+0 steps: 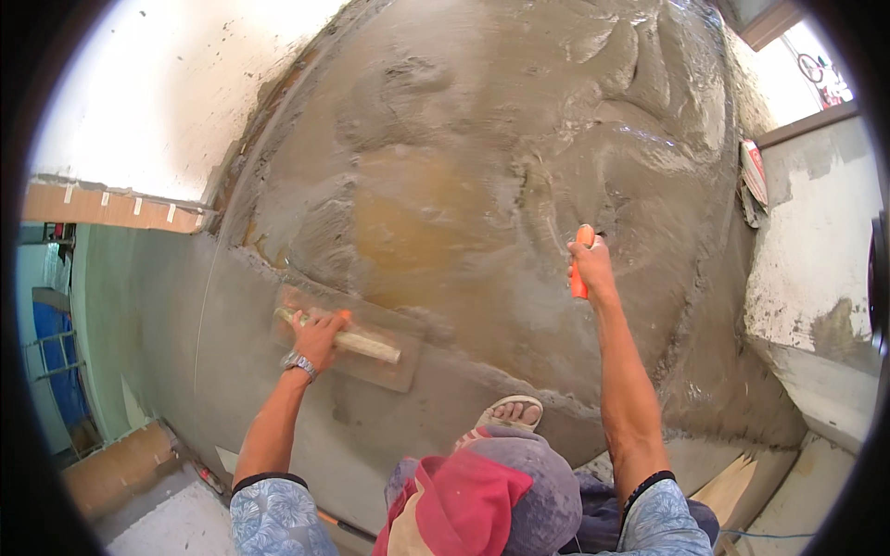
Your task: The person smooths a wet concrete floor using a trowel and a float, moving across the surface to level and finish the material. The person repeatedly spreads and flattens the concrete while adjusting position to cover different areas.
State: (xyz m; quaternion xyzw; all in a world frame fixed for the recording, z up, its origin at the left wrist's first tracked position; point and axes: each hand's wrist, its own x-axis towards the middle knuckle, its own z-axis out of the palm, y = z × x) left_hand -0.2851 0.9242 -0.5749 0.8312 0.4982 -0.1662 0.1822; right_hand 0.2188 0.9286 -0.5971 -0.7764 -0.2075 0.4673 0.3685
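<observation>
My left hand (317,339) is wrapped around the pale wooden handle of a flat rectangular plastering float (400,371). The float's thin plate lies flat where smooth grey mortar meets rougher wet mortar. My right hand (593,259) grips the orange handle of a trowel (580,284) farther right, over the wet mortar (482,269). Its blade is hard to make out against the mortar. Ridges and heaped mortar (649,74) lie beyond my right hand. A yellowish wet patch (408,213) shows in the middle.
My sandalled foot (515,410) stands at the smooth mortar's edge, beside red and grey cloth (473,500). White walls (167,93) bound the left and right. A torn bag (753,174) leans at the right. A cardboard roll (120,468) and blue ladder-like frame (57,352) are at left.
</observation>
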